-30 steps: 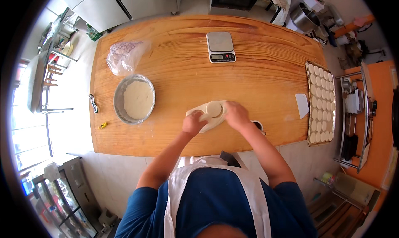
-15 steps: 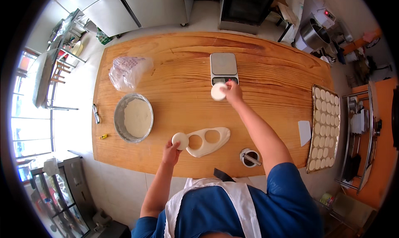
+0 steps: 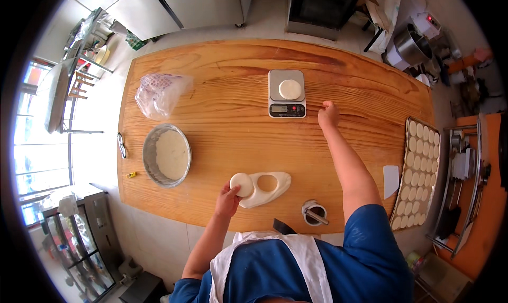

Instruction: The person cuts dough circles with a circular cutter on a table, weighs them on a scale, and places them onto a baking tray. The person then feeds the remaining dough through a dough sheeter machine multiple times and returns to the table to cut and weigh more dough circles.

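Observation:
Pinched in my left hand is a white dough round, held over the left end of a flat dough piece with a cut-out hole showing beside it. Another dough round lies on the plate of a digital kitchen scale, toward the plate's front. To the right of the scale, my right hand hovers over the wooden table with its fingers curled in and nothing seen in them. It touches neither the scale nor the round.
A metal bowl of pale dough or flour and a clear plastic bag occupy the left side. Near the front edge stands a small pot with a stick across it. A white scraper lies beside a tray of several dough rounds.
My right hand has set its dough round on the scale, let go and moved right. My left hand, still gripping its round, has shifted right over the dough piece.

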A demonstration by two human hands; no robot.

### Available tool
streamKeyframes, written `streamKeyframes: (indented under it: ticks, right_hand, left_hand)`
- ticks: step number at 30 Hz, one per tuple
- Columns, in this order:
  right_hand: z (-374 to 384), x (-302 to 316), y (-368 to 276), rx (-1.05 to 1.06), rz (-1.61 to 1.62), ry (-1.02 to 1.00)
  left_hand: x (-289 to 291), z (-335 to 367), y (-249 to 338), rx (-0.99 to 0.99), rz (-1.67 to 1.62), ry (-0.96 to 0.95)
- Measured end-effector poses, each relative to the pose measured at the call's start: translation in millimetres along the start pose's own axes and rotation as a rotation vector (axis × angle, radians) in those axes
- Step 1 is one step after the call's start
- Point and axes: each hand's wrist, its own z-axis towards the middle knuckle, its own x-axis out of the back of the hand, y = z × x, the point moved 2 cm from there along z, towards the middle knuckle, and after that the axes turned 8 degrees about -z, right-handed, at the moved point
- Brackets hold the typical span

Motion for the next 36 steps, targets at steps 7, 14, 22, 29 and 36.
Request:
streamKeyframes:
  ticks: [7,14,22,29,36]
  right_hand:
    - [34.3,2.7,-35.6,0.239,0.078,0.013]
    - [38.7,-11.6,-89.8,0.438,0.001,-0.120]
    - [24.4,-5.4,-89.0,0.394,0.005,-0.520]
    - [-77.1,48.3,37.0,0.787,0.098,0.168]
    - [-183.8,66.7,128.1,0.596,0.013,-0.028]
  left_hand:
    - [-9.8,-0.8,-7.5,0.051,-0.024,0.042]
    - [-0.6,-6.4,-9.9,0.023,0.014,0.013]
    - [-20.8,10.7,-0.1,0.044,0.086,0.080]
    - [-123.1,124.0,26.1,0.016,0.313,-0.062]
    - [-190.7,250.2,52.6,-0.248,0.720,0.007]
